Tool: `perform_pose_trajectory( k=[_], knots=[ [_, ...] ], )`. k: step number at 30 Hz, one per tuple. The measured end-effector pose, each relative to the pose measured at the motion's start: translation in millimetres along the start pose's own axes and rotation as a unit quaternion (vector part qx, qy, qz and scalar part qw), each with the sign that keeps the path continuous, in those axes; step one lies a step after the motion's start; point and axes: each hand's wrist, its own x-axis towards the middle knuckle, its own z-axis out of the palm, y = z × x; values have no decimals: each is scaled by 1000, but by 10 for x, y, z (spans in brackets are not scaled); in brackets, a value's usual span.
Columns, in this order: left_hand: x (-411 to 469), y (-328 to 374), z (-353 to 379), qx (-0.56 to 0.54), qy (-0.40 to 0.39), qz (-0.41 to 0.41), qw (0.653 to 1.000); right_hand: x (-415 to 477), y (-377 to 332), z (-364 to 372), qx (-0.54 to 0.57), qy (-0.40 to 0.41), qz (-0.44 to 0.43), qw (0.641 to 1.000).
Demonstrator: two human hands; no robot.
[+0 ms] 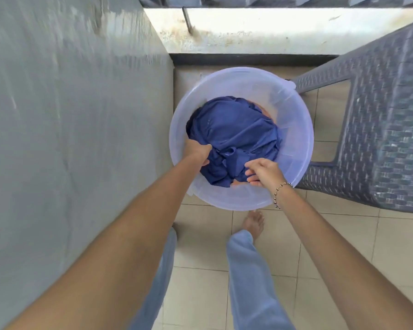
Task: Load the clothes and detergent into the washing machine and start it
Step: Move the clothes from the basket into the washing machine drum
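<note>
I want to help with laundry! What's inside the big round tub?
Blue clothes fill the tub, and both hands, left and right, reach into them. Something orange peeks out at the edges. Whatever lies underneath is covered.

Person seen from above: both forearms bare, no sleeves reaching into the frame. The left hand point(197, 148), at centre frame, carries no jewellery. The right hand point(262, 172), just right of centre, has a thin beaded bracelet point(280, 194) of small dark and pale beads around the wrist. Loose light-blue trousers point(250, 277) fill the lower centre; a bare foot point(254, 222) shows above the right hem.
</note>
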Motion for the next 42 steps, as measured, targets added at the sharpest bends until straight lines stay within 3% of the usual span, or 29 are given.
perform_pose_trajectory(
  k=[4, 7, 11, 16, 20, 22, 25, 27, 29, 30, 32, 34, 36, 38, 40, 42],
  knots=[
    [177, 0, -86, 203, 39, 82, 975, 66, 46, 24, -27, -3, -4, 1000],
    [150, 56, -104, 273, 40, 113, 955, 95, 72, 23, -91, 13, -29, 995],
    [-111, 244, -28, 254, -59, 159, 952, 50, 21, 21, -140, -8, -107, 984],
    [-492, 291, 91, 126, -327, 85, 933, 72, -2, 112, -158, 28, -168, 973],
    [-499, 195, 4, 36, -380, 51, 923, 16, 18, 191, -140, 20, -141, 980],
    [-489, 236, -66, 39, -354, 63, 932, -72, -40, 236, -123, 24, -144, 982],
    [-355, 305, -201, -51, -112, 103, 987, -182, -213, 269, 53, 79, -88, 992],
    [-147, 306, -264, -53, -1, 117, 992, -262, -334, 207, 202, 61, -35, 977],
    [-135, 324, -258, -27, -70, 32, 997, -343, -395, 144, 326, -42, -13, 944],
    [-44, 262, -193, -29, -134, -25, 990, -407, -424, 117, 361, -102, -7, 927],
    [-10, 178, -56, 25, -214, -59, 975, -536, -483, 63, 377, -160, -5, 912],
    [-192, 222, -18, 9, -228, -4, 974, -527, -490, 15, 355, -133, 1, 925],
    [-297, 235, -14, -11, -232, 20, 972, -415, -455, -81, 317, -23, -13, 948],
    [-297, 222, -99, -34, -246, -8, 969, -272, -364, -223, 292, 60, -77, 951],
    [-369, 260, -179, -44, -273, -12, 961, -217, -267, -309, 278, 11, -99, 955],
    [-489, 343, -217, 7, -320, 0, 947, -240, -216, -306, 265, -71, -60, 960]
  ],
)
